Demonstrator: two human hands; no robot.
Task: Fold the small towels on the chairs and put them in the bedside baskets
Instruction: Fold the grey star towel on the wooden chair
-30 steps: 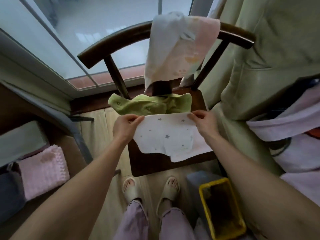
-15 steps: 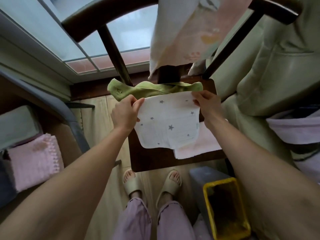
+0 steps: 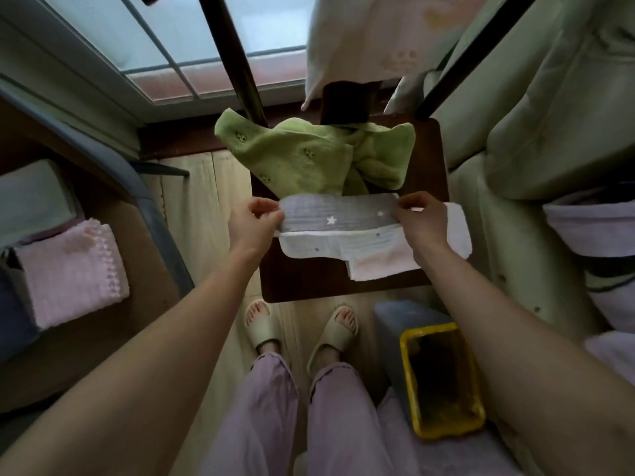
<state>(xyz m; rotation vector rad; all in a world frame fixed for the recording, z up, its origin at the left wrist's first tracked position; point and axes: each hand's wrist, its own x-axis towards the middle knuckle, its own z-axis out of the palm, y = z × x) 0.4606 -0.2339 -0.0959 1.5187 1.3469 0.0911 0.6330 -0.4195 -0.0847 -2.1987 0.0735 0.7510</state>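
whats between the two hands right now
In the head view, the star-print towel spans the gap, its far edge pinched by the left hand and right hand above the chair seat.

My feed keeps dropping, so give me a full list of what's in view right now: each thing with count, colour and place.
star towel: 1, white and grey, held over the chair seat, far edge brought toward the near edge
green towel: 1, crumpled at the back of the seat
pale towel: 1, white-pink, draped on the chair back
pink cloth: 1, on the seat under the star towel
chair: 1, dark wood, by the window
pink towel: 1, folded, far left
yellow bin: 1, on the floor, right of the feet
slippers: 2, beige, on the feet
left hand: pinches the towel's left end
right hand: pinches the right end
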